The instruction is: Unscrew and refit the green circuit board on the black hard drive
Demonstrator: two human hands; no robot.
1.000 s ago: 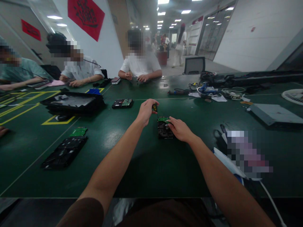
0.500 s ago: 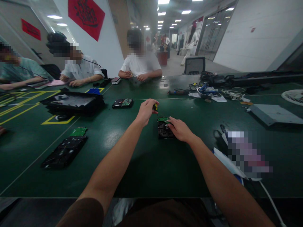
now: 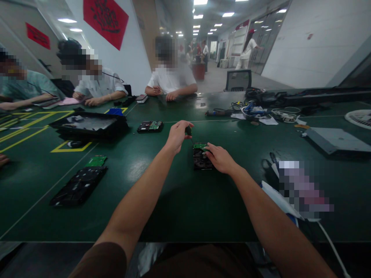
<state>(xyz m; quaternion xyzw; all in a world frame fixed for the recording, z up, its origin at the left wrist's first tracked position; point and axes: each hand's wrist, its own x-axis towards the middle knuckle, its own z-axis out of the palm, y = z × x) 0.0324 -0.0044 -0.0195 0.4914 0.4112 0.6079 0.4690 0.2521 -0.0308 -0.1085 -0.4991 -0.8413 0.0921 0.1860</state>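
The left hand (image 3: pixel 177 137) gripped a screwdriver (image 3: pixel 189 130), its thin shaft pointing down by the far left corner of a hard drive (image 3: pixel 198 159); the right hand (image 3: pixel 222 158) rested on the right side. I saw black drives (image 3: pixel 75 187) at near left, a grey metal box (image 3: pixel 339 139) at right, and three people (image 3: pixel 174 79) seated at the far side of the green table (image 3: pixel 168 216).
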